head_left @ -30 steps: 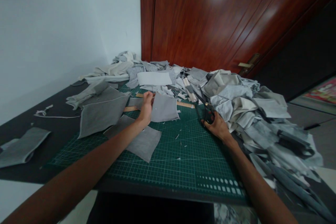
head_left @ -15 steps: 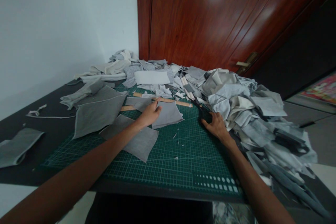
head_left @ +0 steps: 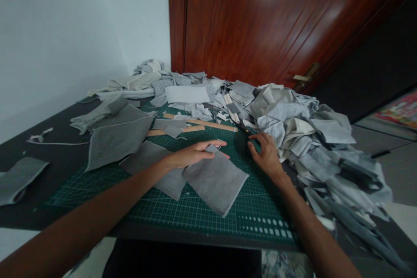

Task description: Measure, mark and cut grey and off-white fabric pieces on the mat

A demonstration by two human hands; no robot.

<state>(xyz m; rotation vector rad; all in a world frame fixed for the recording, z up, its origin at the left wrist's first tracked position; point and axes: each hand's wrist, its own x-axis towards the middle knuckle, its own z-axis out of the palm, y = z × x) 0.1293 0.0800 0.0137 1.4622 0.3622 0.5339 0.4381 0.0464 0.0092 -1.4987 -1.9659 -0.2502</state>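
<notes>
A grey square of fabric [head_left: 216, 180] hangs from my left hand [head_left: 192, 154], pinched at its upper corner between thumb and fingers and tilted over the green cutting mat [head_left: 260, 200]. Dark-handled scissors [head_left: 245, 129] lie at the mat's right edge, blades pointing away from me. My right hand [head_left: 267, 154] is at their handles, fingers curled over them and mostly hiding them. Another grey fabric piece [head_left: 169, 182] lies flat on the mat, partly under my left hand and the held square. Beyond are two wooden rulers [head_left: 211, 124] and a small grey piece [head_left: 173, 130].
Larger grey cloths [head_left: 119, 141] lie at the left, with a folded piece [head_left: 24, 178] near the table's left edge. A tall heap of fabric scraps [head_left: 299, 130] borders the right side. More scraps and a white strip [head_left: 187, 94] line the back, before a wooden door [head_left: 247, 21].
My left hand has lifted the grey square off the rulers and drawn it toward me, uncovering the nearer ruler. My right hand has shifted slightly left, farther over the scissors' handles.
</notes>
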